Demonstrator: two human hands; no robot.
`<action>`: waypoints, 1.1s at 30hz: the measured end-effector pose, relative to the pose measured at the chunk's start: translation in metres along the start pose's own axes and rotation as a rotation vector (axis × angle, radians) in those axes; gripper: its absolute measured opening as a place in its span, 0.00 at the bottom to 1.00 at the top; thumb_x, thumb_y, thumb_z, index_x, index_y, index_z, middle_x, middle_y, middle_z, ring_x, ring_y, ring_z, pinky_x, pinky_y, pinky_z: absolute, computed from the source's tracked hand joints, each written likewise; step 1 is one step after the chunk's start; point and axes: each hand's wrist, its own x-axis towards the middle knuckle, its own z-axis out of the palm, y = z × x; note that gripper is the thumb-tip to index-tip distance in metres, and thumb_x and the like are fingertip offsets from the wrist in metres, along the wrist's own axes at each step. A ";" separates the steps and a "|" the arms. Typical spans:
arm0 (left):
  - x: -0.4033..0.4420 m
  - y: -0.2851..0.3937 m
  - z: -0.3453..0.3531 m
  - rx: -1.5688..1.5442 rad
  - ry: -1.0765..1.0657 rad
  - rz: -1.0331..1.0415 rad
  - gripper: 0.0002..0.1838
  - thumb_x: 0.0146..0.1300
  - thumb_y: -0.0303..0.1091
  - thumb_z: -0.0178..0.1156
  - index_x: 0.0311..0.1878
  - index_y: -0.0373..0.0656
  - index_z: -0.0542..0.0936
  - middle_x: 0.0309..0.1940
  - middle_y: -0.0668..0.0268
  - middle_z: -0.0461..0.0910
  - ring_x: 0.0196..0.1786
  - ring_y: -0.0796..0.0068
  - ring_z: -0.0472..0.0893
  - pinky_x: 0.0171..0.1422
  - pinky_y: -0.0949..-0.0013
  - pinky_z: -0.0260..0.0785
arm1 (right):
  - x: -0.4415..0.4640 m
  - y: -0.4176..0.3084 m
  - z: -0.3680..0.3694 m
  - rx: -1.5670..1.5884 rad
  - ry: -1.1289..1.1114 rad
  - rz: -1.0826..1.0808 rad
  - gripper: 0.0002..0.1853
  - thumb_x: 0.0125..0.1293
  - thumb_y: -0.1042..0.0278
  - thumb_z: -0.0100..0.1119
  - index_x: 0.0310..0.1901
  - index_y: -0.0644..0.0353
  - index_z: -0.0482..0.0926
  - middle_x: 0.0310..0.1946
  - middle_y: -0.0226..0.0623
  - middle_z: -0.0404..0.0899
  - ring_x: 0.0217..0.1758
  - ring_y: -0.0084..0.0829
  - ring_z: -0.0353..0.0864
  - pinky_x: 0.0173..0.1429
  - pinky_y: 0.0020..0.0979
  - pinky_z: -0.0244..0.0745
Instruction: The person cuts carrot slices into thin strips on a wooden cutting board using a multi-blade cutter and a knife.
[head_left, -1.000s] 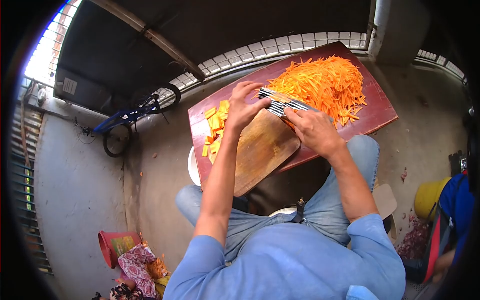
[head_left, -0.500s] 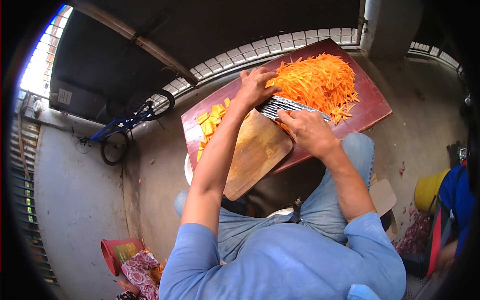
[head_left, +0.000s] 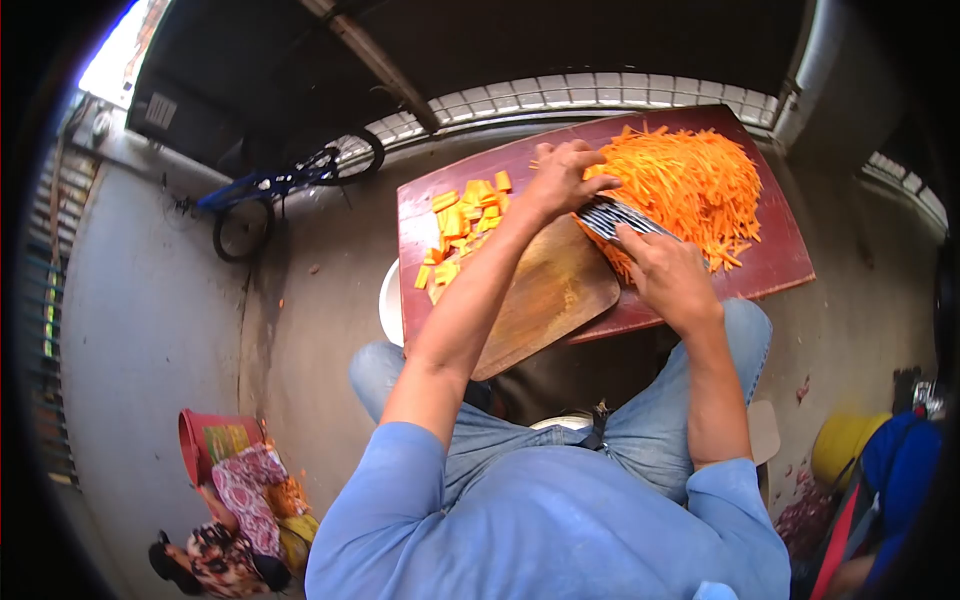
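Note:
My right hand (head_left: 675,275) is closed on the near end of a flat, shiny metal blade (head_left: 628,218) with light and dark stripes, its index finger laid along it. The blade slants at the edge of a large heap of carrot shreds (head_left: 690,180). My left hand (head_left: 568,180) is at the blade's far end, beside the shreds, with its thumb and fingers apart; I cannot tell whether it touches the metal. Below the blade a wooden cutting board (head_left: 550,290) overhangs the table's near edge. Carrot chunks (head_left: 470,212) lie left of my left forearm.
The dark red table (head_left: 780,255) stands before my knees. A white basin (head_left: 390,305) shows at its left. A blue bicycle (head_left: 260,190) leans by the left wall. Another person (head_left: 225,550) sits lower left near a red bucket (head_left: 195,445); a yellow bucket (head_left: 845,445) stands right.
The view has shifted, so the table sits lower and further right. More carrot chunks and the person at lower left now show. Both hands remain around the blade at the heap's edge.

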 end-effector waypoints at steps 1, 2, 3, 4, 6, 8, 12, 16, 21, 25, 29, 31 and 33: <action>-0.002 0.003 0.004 -0.039 0.090 0.027 0.21 0.69 0.54 0.76 0.54 0.48 0.94 0.49 0.61 0.92 0.55 0.59 0.89 0.67 0.50 0.63 | 0.002 -0.002 -0.003 0.015 -0.037 0.024 0.25 0.69 0.74 0.68 0.68 0.53 0.85 0.45 0.48 0.91 0.49 0.52 0.92 0.53 0.52 0.87; -0.005 0.010 0.005 -0.045 0.139 -0.035 0.14 0.70 0.44 0.75 0.51 0.48 0.94 0.46 0.63 0.92 0.52 0.59 0.89 0.65 0.50 0.64 | 0.001 0.000 -0.001 0.058 -0.014 -0.003 0.23 0.70 0.73 0.67 0.66 0.54 0.85 0.44 0.49 0.91 0.48 0.53 0.92 0.53 0.53 0.87; -0.009 0.010 0.008 -0.079 0.189 -0.074 0.11 0.69 0.39 0.74 0.51 0.48 0.94 0.45 0.63 0.91 0.51 0.59 0.89 0.64 0.50 0.65 | 0.000 0.003 0.003 0.101 0.008 -0.028 0.21 0.71 0.72 0.66 0.64 0.54 0.85 0.42 0.50 0.91 0.47 0.54 0.92 0.52 0.54 0.86; -0.015 0.008 0.008 -0.113 0.238 -0.112 0.10 0.68 0.35 0.73 0.51 0.49 0.94 0.44 0.64 0.91 0.50 0.60 0.89 0.64 0.49 0.65 | -0.001 0.006 0.005 0.145 0.030 -0.052 0.18 0.71 0.70 0.65 0.62 0.55 0.85 0.41 0.51 0.91 0.46 0.55 0.92 0.51 0.55 0.86; -0.034 0.002 -0.003 -0.227 0.317 -0.194 0.11 0.67 0.33 0.73 0.52 0.49 0.94 0.45 0.63 0.91 0.50 0.59 0.90 0.66 0.49 0.66 | 0.000 0.004 0.000 0.279 -0.005 -0.004 0.17 0.70 0.69 0.67 0.59 0.59 0.84 0.42 0.57 0.90 0.48 0.61 0.90 0.53 0.58 0.84; -0.057 -0.011 -0.016 -0.234 0.376 -0.245 0.13 0.66 0.33 0.74 0.53 0.50 0.94 0.48 0.61 0.92 0.51 0.58 0.90 0.68 0.49 0.67 | 0.003 0.006 -0.004 0.340 -0.076 0.068 0.17 0.71 0.69 0.67 0.59 0.60 0.83 0.41 0.59 0.89 0.48 0.64 0.89 0.53 0.59 0.83; -0.128 -0.063 -0.075 0.351 0.311 -0.272 0.15 0.66 0.30 0.76 0.56 0.46 0.94 0.51 0.58 0.93 0.50 0.56 0.93 0.61 0.54 0.80 | 0.006 0.010 -0.002 0.374 -0.147 0.131 0.16 0.72 0.66 0.68 0.57 0.63 0.82 0.40 0.63 0.87 0.48 0.66 0.87 0.52 0.60 0.81; -0.187 -0.143 -0.109 0.237 0.128 -0.808 0.23 0.63 0.45 0.78 0.59 0.47 0.94 0.54 0.57 0.93 0.58 0.56 0.91 0.69 0.46 0.72 | 0.004 0.000 0.004 0.351 -0.136 0.048 0.16 0.71 0.65 0.68 0.56 0.64 0.83 0.40 0.63 0.87 0.49 0.66 0.88 0.54 0.61 0.81; -0.179 -0.130 -0.118 0.225 -0.040 -0.863 0.30 0.60 0.55 0.81 0.59 0.44 0.94 0.47 0.55 0.95 0.53 0.57 0.93 0.65 0.52 0.79 | 0.006 -0.003 0.011 0.304 -0.178 0.029 0.16 0.71 0.64 0.69 0.56 0.64 0.83 0.41 0.61 0.88 0.49 0.65 0.88 0.56 0.61 0.82; -0.165 -0.121 -0.094 0.367 -0.051 -0.742 0.33 0.56 0.58 0.81 0.56 0.43 0.94 0.48 0.50 0.94 0.56 0.53 0.93 0.65 0.46 0.77 | 0.006 -0.004 0.015 0.288 -0.153 0.008 0.16 0.71 0.64 0.69 0.55 0.63 0.83 0.40 0.60 0.89 0.48 0.64 0.89 0.55 0.60 0.82; -0.151 -0.122 -0.088 0.221 -0.031 -0.857 0.25 0.59 0.44 0.75 0.57 0.40 0.93 0.49 0.44 0.93 0.55 0.49 0.93 0.63 0.49 0.81 | 0.007 -0.004 0.016 0.292 -0.158 -0.004 0.16 0.70 0.65 0.69 0.55 0.63 0.83 0.39 0.59 0.89 0.47 0.63 0.89 0.55 0.60 0.83; -0.152 -0.135 -0.089 0.122 0.007 -0.892 0.24 0.60 0.38 0.72 0.59 0.39 0.93 0.47 0.44 0.94 0.51 0.50 0.94 0.58 0.53 0.84 | 0.007 -0.003 0.017 0.299 -0.147 -0.008 0.16 0.70 0.66 0.70 0.56 0.63 0.84 0.39 0.58 0.89 0.47 0.63 0.89 0.54 0.60 0.83; -0.154 -0.134 -0.102 0.053 0.028 -0.910 0.25 0.61 0.32 0.68 0.62 0.37 0.92 0.44 0.45 0.94 0.46 0.53 0.95 0.53 0.57 0.86 | 0.005 -0.003 0.018 0.314 -0.117 -0.022 0.16 0.70 0.66 0.70 0.56 0.62 0.84 0.40 0.58 0.89 0.47 0.63 0.89 0.54 0.60 0.83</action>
